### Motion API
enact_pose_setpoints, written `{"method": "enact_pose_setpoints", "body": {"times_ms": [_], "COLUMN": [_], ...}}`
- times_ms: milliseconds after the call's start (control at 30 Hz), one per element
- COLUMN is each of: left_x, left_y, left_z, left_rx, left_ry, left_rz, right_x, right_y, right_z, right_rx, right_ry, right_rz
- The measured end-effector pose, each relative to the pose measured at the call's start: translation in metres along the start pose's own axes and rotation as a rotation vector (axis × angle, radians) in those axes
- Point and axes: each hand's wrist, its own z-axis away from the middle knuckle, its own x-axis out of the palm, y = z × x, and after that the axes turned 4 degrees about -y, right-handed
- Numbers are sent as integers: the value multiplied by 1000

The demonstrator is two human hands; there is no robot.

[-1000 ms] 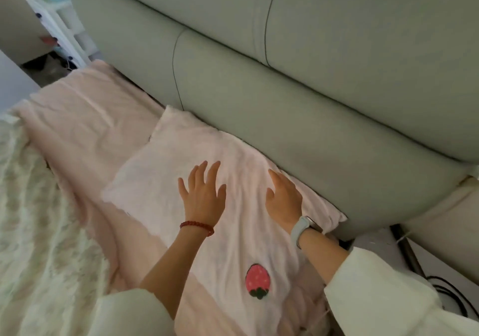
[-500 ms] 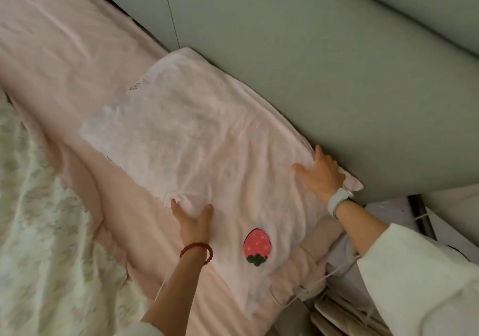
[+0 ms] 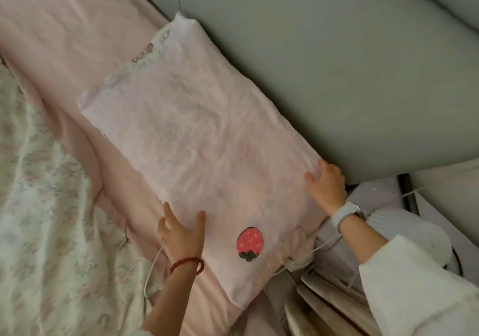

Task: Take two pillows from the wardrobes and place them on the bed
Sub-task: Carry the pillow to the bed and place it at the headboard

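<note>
A pale pink pillow (image 3: 197, 144) with a red strawberry patch (image 3: 249, 243) lies on the pink bed sheet (image 3: 64, 37), its long side against the grey-green headboard (image 3: 324, 63). My left hand (image 3: 181, 232), with a red bead bracelet, grips the pillow's near long edge, thumb on top. My right hand (image 3: 327, 186), with a white watch on the wrist, holds the pillow's corner by the headboard. Only one pillow is in view.
A floral quilt (image 3: 39, 206) is bunched at the left. A white cable (image 3: 153, 265) runs over the sheet below my left hand, and a cable with a controller (image 3: 298, 260) lies at the bed's edge. A white bedside unit (image 3: 375, 198) stands at right.
Both hands left the top of the pillow and moved outward to its edges. The far end of the pillow has lifted and folded, showing printed fabric beneath.
</note>
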Motion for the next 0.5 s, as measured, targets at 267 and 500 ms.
{"method": "enact_pose_setpoints", "body": {"times_ms": [267, 500], "left_x": [16, 0], "left_y": [-17, -14], "left_z": [-8, 4], "left_rx": [-1, 165], "left_ry": [-123, 108], "left_rz": [334, 291], "right_x": [28, 32], "right_y": [16, 5], "right_z": [9, 35], "right_rx": [444, 238], "right_ry": [0, 270], "right_rz": [-796, -762]}}
